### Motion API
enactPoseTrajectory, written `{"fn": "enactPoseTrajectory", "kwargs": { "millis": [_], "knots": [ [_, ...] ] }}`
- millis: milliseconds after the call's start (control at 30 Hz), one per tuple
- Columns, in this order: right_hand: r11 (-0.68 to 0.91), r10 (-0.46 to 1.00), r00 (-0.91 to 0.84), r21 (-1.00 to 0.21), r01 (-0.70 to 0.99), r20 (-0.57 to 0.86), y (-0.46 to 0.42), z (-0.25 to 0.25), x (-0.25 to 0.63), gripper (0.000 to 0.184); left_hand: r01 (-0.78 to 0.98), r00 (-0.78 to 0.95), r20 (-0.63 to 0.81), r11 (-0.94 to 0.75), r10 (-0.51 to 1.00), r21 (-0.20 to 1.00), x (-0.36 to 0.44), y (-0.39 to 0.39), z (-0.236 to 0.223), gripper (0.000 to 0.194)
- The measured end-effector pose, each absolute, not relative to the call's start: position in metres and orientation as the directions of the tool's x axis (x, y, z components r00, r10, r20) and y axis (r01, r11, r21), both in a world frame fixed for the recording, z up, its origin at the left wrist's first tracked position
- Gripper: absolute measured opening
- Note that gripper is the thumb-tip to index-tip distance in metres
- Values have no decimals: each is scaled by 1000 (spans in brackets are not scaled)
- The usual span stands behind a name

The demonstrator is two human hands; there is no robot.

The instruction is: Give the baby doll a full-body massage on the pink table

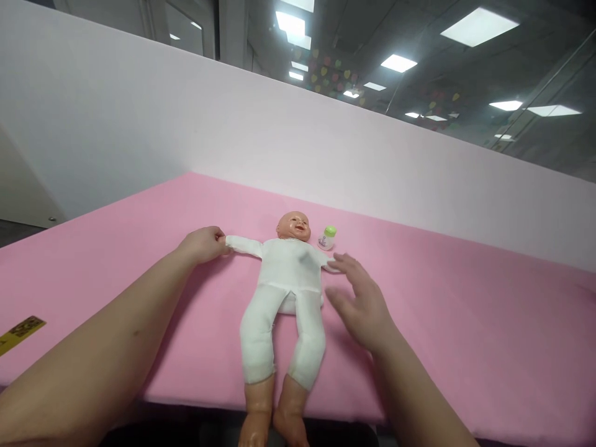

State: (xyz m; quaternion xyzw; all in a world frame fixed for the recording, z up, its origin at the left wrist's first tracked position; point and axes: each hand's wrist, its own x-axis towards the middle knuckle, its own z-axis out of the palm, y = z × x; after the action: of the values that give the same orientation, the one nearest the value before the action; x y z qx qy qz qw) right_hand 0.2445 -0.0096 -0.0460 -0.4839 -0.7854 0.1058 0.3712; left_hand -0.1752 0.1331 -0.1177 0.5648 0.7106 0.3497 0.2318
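A baby doll (289, 267) with a white cloth body lies on its back on the pink padded table (433, 310), head at the far side and feet over the near edge. With fingers closed round the doll's hand at the left, my left hand (203, 244) holds that arm stretched out sideways. At the other side, my right hand (361, 304) is open, thumb apart from the fingers, its fingertips over the end of the doll's other arm; whether they touch it I cannot tell. Beside the doll's head stands a small clear bottle (327, 238) with a green cap.
A white wall (298, 143) runs along the table's back, with glass above it reflecting ceiling lights. On the table's left front lies a yellow label (21, 334) with a printed code. The table's near edge passes under the doll's ankles.
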Motion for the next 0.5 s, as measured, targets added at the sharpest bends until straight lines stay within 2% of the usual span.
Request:
{"fn": "enactPoseTrajectory", "kwargs": {
  "millis": [100, 200, 267, 367, 433, 500],
  "knots": [
    [657, 754, -464, -508, 558, 466, -53, -51, 237, 48, 628, -249, 78, 100, 965, 771, -168, 131, -117, 59],
    [752, 659, -556, -441, 489, 507, -83, -76, 230, 70, 465, -336, 121, 53, 934, 884, -157, 129, -118, 79],
    [831, 556, -629, -347, 434, 544, -96, -102, 227, 79, 308, -399, 112, 18, 910, 951, -150, 129, -120, 86],
    [811, 547, -621, -173, 558, 561, -110, -142, 221, 62, -5, -415, 58, -66, 908, 998, -143, 131, -123, 72],
    [725, 613, -552, -123, 678, 566, -121, -159, 215, 69, -200, -341, 23, -97, 940, 975, -141, 134, -125, 51],
    [649, 665, -494, -107, 753, 560, -131, -166, 209, 74, -298, -265, 9, -91, 964, 950, -139, 136, -127, 37]
  ]
}}
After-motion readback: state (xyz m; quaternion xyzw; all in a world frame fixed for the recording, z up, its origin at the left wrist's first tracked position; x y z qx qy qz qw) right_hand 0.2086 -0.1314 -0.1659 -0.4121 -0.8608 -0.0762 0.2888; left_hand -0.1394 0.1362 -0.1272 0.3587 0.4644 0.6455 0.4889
